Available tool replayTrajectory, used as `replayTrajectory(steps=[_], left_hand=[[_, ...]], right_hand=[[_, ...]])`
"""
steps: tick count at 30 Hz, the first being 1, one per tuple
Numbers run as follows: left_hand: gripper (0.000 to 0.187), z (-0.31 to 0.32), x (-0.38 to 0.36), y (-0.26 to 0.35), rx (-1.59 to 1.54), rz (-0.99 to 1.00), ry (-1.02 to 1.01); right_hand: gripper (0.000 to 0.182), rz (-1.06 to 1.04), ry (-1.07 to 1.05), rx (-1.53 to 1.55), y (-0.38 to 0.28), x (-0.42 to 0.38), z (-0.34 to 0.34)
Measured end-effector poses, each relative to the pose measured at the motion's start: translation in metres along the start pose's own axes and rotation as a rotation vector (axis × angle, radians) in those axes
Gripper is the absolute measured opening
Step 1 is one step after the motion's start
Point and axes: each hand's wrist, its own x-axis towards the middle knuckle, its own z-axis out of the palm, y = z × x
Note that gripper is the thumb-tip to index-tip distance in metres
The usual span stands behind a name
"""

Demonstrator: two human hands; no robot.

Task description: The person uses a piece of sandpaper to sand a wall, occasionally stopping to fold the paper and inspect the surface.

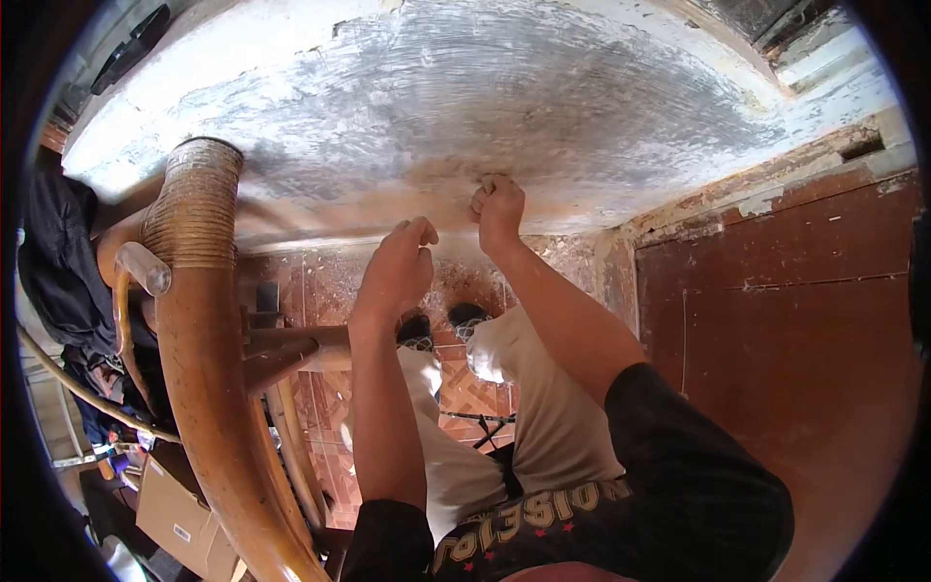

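In front of me is a wall (465, 107) with patchy grey and white, scraped-looking plaster. My right hand (497, 209) is closed like a fist against the lower part of this wall. Whatever its fingers hold, if anything, is hidden or too small to make out. Lower and to the left, my left hand (400, 262) hangs just off the wall with loosely bent fingers. A gap shows between its thumb and fingers, and I see nothing in it.
A thick cane furniture frame (199, 339) stands close on my left, with dark cloth (63, 262) and a cardboard box (179, 514) beyond it. To the right is a reddish-brown door panel (776, 320). Debris lies on the patterned tile floor (330, 417) near my feet.
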Motion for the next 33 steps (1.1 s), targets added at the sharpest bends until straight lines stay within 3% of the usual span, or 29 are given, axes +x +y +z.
replayTrajectory(steps=[5, 9, 11, 14, 17, 20, 23, 24, 26, 28, 30, 33], left_hand=[[0.018, 0.001, 0.007, 0.002, -0.054, 0.027, -0.024], [0.018, -0.002, 0.007, 0.011, -0.018, 0.016, -0.007], [0.017, 0.000, 0.006, 0.005, -0.002, 0.018, 0.013], [0.017, 0.001, 0.005, 0.002, -0.022, 0.036, 0.039], [0.017, 0.001, 0.008, 0.001, -0.029, 0.005, -0.018], [0.017, -0.002, 0.005, 0.002, -0.037, 0.014, -0.012], [0.016, -0.005, 0.004, 0.000, -0.028, 0.008, 0.050], [0.016, 0.000, -0.001, 0.000, -0.036, 0.001, 0.030], [0.016, 0.000, 0.007, 0.001, -0.056, 0.009, 0.009], [0.016, -0.001, 0.007, 0.003, -0.045, 0.019, 0.003], [0.017, -0.002, 0.005, 0.003, -0.039, -0.017, 0.019], [0.017, -0.003, 0.007, 0.002, -0.039, -0.007, 0.038]], right_hand=[[0.021, -0.068, 0.038, -0.003, -0.021, -0.011, 0.023], [0.022, -0.158, 0.049, -0.102, 0.003, 0.007, 0.009], [0.025, 0.016, 0.109, -0.103, 0.001, 0.011, 0.009], [0.024, -0.076, -0.029, 0.023, -0.007, 0.007, 0.005], [0.022, 0.095, 0.118, -0.144, 0.017, 0.019, -0.001], [0.020, 0.047, 0.210, -0.032, 0.003, 0.021, -0.004], [0.021, -0.026, 0.008, -0.027, -0.008, 0.010, -0.008], [0.021, -0.020, 0.030, -0.030, -0.002, 0.005, -0.016], [0.027, 0.226, 0.129, -0.141, 0.005, 0.021, -0.008], [0.019, 0.138, 0.088, -0.176, 0.011, 0.028, -0.009], [0.019, 0.046, -0.002, -0.014, -0.001, 0.011, 0.000], [0.021, -0.038, 0.101, -0.044, 0.012, 0.013, -0.001]])
